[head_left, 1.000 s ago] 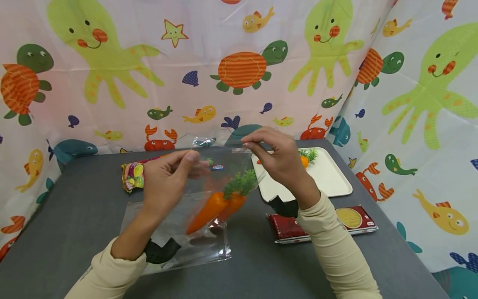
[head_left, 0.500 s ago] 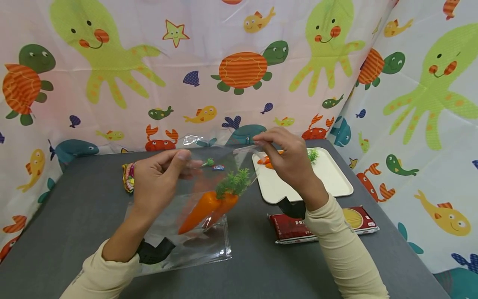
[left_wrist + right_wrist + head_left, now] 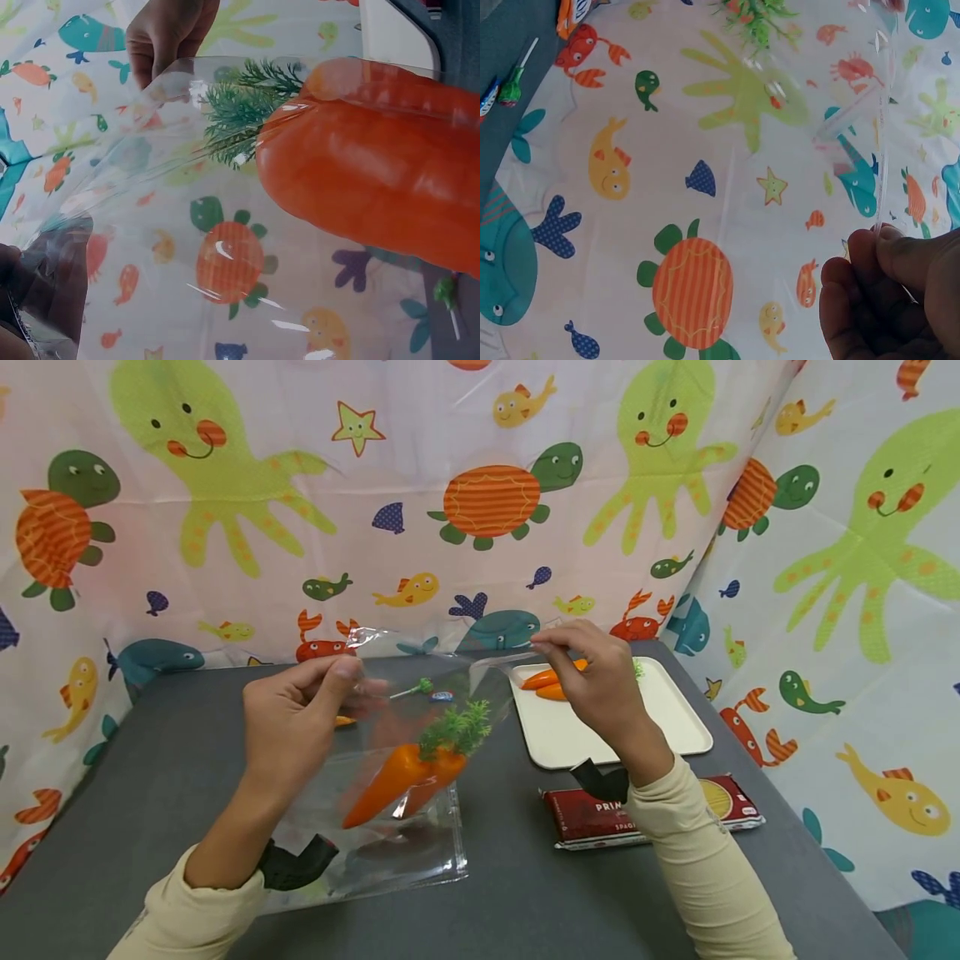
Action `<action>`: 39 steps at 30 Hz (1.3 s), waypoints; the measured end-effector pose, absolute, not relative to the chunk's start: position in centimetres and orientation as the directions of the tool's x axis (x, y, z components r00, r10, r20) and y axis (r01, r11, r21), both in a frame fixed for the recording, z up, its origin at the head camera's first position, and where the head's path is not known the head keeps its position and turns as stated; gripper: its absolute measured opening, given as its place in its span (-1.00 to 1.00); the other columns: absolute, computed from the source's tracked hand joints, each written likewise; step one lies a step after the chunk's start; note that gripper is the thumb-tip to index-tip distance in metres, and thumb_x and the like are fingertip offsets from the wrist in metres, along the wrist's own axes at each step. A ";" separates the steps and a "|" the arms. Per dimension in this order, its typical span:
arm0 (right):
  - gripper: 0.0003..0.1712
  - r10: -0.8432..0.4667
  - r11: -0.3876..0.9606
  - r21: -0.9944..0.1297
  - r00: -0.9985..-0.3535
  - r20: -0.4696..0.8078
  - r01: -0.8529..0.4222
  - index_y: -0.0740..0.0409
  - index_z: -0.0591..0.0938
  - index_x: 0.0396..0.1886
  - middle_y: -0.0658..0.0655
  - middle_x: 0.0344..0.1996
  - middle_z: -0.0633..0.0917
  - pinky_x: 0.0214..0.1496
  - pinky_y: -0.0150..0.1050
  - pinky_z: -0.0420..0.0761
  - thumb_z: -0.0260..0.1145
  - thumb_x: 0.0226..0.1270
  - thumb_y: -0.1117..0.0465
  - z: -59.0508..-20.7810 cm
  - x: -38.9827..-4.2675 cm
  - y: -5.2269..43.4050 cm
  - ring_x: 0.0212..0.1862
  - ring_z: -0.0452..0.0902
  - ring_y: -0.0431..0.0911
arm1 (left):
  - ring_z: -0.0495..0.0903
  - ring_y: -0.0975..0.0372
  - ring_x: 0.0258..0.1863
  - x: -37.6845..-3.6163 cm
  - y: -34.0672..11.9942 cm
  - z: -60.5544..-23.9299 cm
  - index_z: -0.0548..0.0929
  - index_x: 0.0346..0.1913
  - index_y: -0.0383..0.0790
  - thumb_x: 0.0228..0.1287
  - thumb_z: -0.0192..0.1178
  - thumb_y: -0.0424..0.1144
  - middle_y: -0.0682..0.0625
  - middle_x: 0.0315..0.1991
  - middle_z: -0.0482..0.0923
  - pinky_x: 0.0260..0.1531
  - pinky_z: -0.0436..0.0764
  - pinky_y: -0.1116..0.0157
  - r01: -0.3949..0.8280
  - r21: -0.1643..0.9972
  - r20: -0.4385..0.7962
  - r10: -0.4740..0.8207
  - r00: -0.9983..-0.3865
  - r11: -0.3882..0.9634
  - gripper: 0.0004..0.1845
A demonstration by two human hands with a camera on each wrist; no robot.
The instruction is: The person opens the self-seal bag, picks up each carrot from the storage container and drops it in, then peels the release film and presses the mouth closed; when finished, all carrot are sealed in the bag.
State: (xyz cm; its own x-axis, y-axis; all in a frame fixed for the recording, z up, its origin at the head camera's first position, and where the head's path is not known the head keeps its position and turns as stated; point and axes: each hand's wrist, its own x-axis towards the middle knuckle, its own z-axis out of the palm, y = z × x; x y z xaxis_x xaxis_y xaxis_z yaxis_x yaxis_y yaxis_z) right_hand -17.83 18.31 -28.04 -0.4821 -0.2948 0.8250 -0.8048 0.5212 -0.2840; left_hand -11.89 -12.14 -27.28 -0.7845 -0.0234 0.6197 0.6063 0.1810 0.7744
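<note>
Both hands hold up a clear plastic bag (image 3: 150,172) by its upper edge. My left hand (image 3: 300,718) pinches the left side between thumb and fingers. My right hand (image 3: 600,685) pinches the right side, also seen in the right wrist view, where the right hand (image 3: 892,292) grips the thin rim. Orange carrots (image 3: 386,785) with green feathery tops lie slantwise in the held bag; in the left wrist view a large carrot (image 3: 375,157) shows close up through the plastic. Below, another clear bag (image 3: 420,864) appears to lie flat on the grey table.
At the right stands a cream tray (image 3: 675,714) with more carrots (image 3: 546,679). A red spaghetti pack (image 3: 581,821) lies in front of it. Behind the held bag are a green lollipop (image 3: 423,685) and a small blue-and-white wrapped item (image 3: 442,697). A patterned curtain (image 3: 285,485) hangs behind.
The hands have drawn apart, the left hand to the left and the right hand to the right, spreading the bag's top. The carrots inside have shifted left; the colourful packet is now hidden behind the left hand.
</note>
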 end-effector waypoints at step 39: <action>-0.86 -0.058 0.589 -0.533 -0.689 0.722 -0.608 0.34 0.75 -0.22 0.17 -0.32 0.74 -0.14 -0.57 0.49 0.35 0.24 0.47 -32.0 -17.3 25.6 -0.28 0.53 -0.30 | 0.73 0.22 -0.46 -11.8 -14.4 -27.0 0.73 -0.07 -0.37 0.39 0.18 -0.32 -0.12 -0.38 0.74 -0.47 0.66 0.37 0.576 0.760 0.623 -0.086 -0.777 0.300 -0.79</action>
State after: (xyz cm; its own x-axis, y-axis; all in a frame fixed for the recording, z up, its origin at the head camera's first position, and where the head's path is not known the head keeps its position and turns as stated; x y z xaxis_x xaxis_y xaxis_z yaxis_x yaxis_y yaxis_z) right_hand -17.25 25.61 -32.04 -0.6894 -0.0582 0.7221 -0.6077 0.5889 -0.5328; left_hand -11.76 -14.40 -26.96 -0.7773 -0.0863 0.6232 0.5762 0.3001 0.7602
